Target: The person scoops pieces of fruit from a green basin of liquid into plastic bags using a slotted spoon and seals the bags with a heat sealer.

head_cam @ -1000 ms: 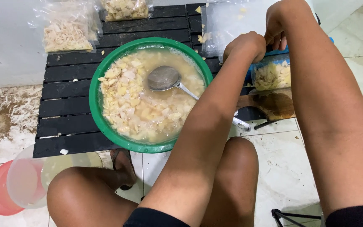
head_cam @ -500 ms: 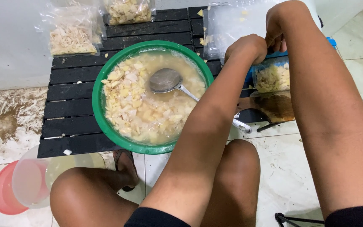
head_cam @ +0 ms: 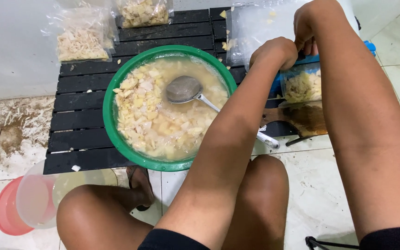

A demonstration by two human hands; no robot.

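My left hand (head_cam: 274,52) and my right hand (head_cam: 307,25) are held close together above a clear plastic bag (head_cam: 302,85) partly filled with pale chopped pieces; both grip its top edge. The bag stands at the right end of a black slatted board (head_cam: 84,125). To the left sits a green basin (head_cam: 112,125) holding cloudy water and many pale chopped pieces. A metal ladle (head_cam: 184,89) rests in it, its handle running under my left forearm.
Two filled clear bags (head_cam: 83,39) (head_cam: 143,11) lie at the board's far edge, and an empty clear bag (head_cam: 260,28) lies behind my hands. A wooden board (head_cam: 307,119) sits under the bag. A clear tub (head_cam: 35,201) and red lid (head_cam: 5,213) stand near my left knee.
My hands stay at the bag's top with only slight finger movement. The view has shifted a little.
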